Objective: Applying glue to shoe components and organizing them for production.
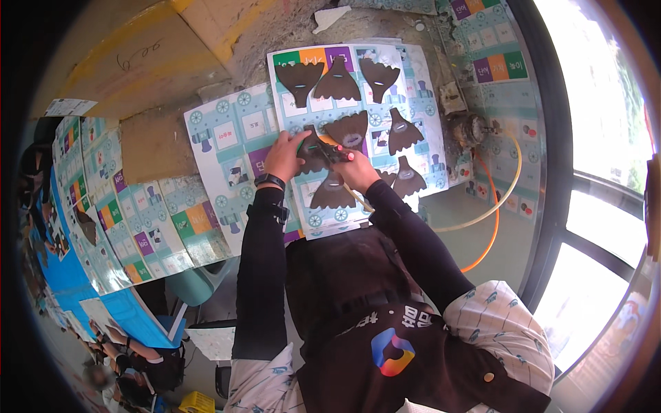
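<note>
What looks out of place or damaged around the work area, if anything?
The left printed sheet lies askew, partly under the sheet bearing most dark pieces. Beyond them, a ragged white scrap lies on a grimy, stained surface. A lone dark piece sits far left, away from the others.

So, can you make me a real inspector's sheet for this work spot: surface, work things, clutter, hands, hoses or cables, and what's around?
Surface: overlapping sheets printed with teal wheels.
Work things: dark fan-shaped pieces with scalloped edges.
Clutter: flat cardboard piece; torn white scrap.
Hands: left hand touches one piece; right hand holds a dark tool with red ends.
Hoses or cables: yellowish hose and orange hose, right side.
Surroundings: bright window right; yellow basket lower left.
</note>
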A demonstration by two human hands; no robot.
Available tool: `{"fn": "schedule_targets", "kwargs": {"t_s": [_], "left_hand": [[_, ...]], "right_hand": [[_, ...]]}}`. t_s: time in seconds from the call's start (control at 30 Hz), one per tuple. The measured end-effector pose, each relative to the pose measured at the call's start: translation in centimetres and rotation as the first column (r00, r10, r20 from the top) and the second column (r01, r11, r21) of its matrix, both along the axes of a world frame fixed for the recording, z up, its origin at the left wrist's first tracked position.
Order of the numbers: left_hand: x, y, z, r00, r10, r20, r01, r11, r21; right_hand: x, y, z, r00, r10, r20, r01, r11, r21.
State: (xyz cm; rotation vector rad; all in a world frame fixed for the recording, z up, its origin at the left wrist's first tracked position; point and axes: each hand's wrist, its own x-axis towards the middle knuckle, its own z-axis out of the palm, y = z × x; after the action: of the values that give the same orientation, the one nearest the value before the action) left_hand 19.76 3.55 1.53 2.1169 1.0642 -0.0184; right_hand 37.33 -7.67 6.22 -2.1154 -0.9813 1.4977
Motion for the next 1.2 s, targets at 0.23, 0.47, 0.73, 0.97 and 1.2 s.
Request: {"fn": "schedule_targets", "kwargs": {"t_s": [0.23, 0.47, 0.73, 0.97, 1.2], "left_hand": [[0.0, -0.2, -0.1, 1.000, -0.001, 0.021, 0.001, 1.000, 0.031], [0.1, -0.5, 0.2, 1.000, -0.002, 0.000, 0.002, 0.998, 0.069], [8.5, 2.5, 1.6, 0.974, 0.171, 0.146, -0.190, 0.973, 0.129], [21.6, 7.4, 0.2, 0.992, -0.034, 0.122, 0.007, 0.977, 0.215], [22.4, 7.5, -0.8, 0.999, -0.041, 0.026, 0.035, 0.979, 0.199]], "right_hand": [[1.7, -0.9, -0.7, 0.994, -0.094, 0.050, 0.096, 0.995, -0.039], [0.9, 0.6, 1.7, 0.997, -0.057, -0.057, 0.058, 0.998, 0.008], [14.5, 0.9, 8.5, 0.919, -0.382, -0.100, 0.392, 0.913, 0.116], [20.5, 6.0, 5.7, 0.948, -0.316, 0.038, 0.310, 0.944, 0.116], [20.9, 7.4, 1.5, 0.946, -0.324, 0.024, 0.322, 0.945, 0.061]]}}
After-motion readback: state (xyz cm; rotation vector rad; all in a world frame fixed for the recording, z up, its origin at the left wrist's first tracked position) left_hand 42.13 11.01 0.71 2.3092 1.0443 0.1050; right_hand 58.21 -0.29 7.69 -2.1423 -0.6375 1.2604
